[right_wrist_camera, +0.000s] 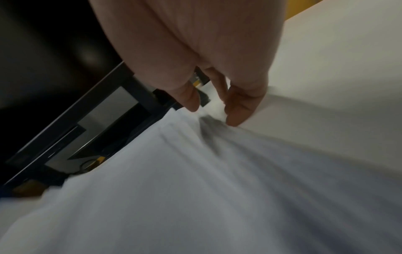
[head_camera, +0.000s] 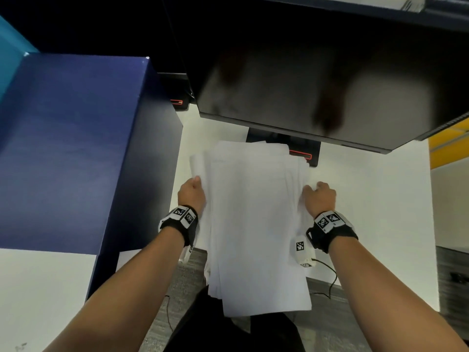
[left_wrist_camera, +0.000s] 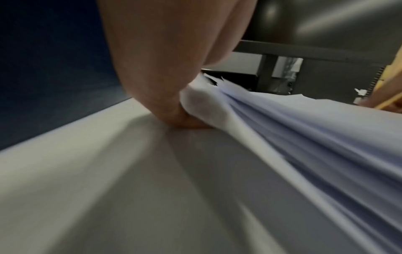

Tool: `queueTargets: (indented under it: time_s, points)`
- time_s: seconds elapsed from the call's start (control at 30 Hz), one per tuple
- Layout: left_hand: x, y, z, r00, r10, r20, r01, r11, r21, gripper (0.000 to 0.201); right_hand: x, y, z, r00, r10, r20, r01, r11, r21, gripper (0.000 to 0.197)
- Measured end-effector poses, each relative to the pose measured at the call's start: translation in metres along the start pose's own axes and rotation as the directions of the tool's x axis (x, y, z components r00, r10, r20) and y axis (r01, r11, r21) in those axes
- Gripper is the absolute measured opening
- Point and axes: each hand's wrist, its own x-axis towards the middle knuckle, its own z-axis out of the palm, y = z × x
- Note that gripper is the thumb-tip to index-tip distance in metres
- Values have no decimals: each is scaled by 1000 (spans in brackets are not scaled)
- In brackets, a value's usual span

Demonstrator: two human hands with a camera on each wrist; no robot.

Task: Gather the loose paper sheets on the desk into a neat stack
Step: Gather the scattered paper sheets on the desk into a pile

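Observation:
A loose, uneven pile of white paper sheets (head_camera: pixel 253 224) lies lengthwise on the white desk (head_camera: pixel 368 199), its near end hanging past the front edge. My left hand (head_camera: pixel 195 191) grips the pile's left edge. In the left wrist view the left hand's (left_wrist_camera: pixel 174 111) fingers curl under the bunched sheets (left_wrist_camera: pixel 304 137). My right hand (head_camera: pixel 317 196) holds the right edge. In the right wrist view the right hand's (right_wrist_camera: pixel 215 111) thumb and fingertips pinch the rippled sheets (right_wrist_camera: pixel 195 189). The sheet edges are staggered, not aligned.
A dark monitor (head_camera: pixel 317 85) hangs over the far end of the pile, its black stand base (head_camera: pixel 304 151) partly under the sheets. A tall blue partition (head_camera: pixel 63 148) stands close on the left. A yellow surface (head_camera: pixel 449 146) lies at far right. A thin cable (head_camera: pixel 330 283) dangles below the desk edge.

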Motion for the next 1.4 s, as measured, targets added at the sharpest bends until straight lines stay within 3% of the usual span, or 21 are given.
queueTargets:
  time_s: [0.07, 0.17, 0.3, 0.37, 0.4, 0.47, 0.57, 0.67, 0.77, 0.87, 1.0, 1.07, 1.17, 1.27, 1.33, 1.4]
  points:
    - [-7, 9, 9, 993, 71, 89, -71, 997, -3, 49, -3, -9, 12, 994, -81, 71, 82, 996, -22, 42]
    - [-7, 34, 13, 980, 63, 190, -47, 995, -89, 48, -5, -16, 21, 985, -147, 91, 149, 989, -7, 34]
    - [2, 33, 0, 978, -75, 193, 137, 934, -331, 78, -3, -3, 5, 997, -77, -4, 77, 989, 122, 38]
    - [1, 17, -3, 968, -84, 236, 170, 911, -375, 71, 0, 7, 0, 999, -25, -35, 29, 994, 109, 40]
    - [1, 9, -2, 977, -52, 209, 121, 935, -334, 57, -1, 8, 0, 999, -32, -34, 34, 996, 78, 36]
    - [2, -2, 2, 999, -20, 37, 28, 975, -222, 39, 0, 5, 7, 996, -91, -10, 91, 996, 0, 23]
    - [11, 2, 4, 992, -54, -110, 30, 978, -206, 30, 0, -10, 23, 983, -182, -14, 180, 980, -87, 37]
    - [22, 23, 11, 998, -1, -55, -6, 992, -125, 31, 0, -25, 35, 977, -213, -6, 212, 977, -31, 19]
    - [27, 48, 16, 996, 18, 83, -4, 987, -161, 43, 1, -31, 33, 985, -169, -32, 171, 982, 77, 23]
    - [31, 53, 5, 993, -31, 111, 48, 986, -157, 60, 2, -21, 14, 991, -113, -65, 122, 980, 160, 30]
    - [18, 12, -6, 991, 9, 134, -14, 999, 42, 47, -12, 4, -1, 990, -142, 19, 142, 990, 24, 46]
    - [9, -8, 1, 987, 59, 148, -72, 994, 82, 42, -22, 6, 9, 975, -203, 94, 208, 977, -48, 37]
    - [3, -8, 12, 987, 44, 153, -46, 999, 11, 43, -31, 0, 24, 944, -292, 157, 312, 942, -125, 23]
    - [-3, 0, 2, 989, 57, 138, -55, 998, -12, 47, -33, 9, 16, 959, -245, 139, 256, 964, -67, 26]
    - [-11, -9, -12, 979, 59, 197, -81, 991, 103, 53, -32, 26, 6, 975, -190, 116, 197, 979, -55, 38]
    - [-26, -26, -17, 959, 34, 280, -109, 960, 258, 58, -38, 41, 4, 979, -170, 116, 177, 982, -57, 37]
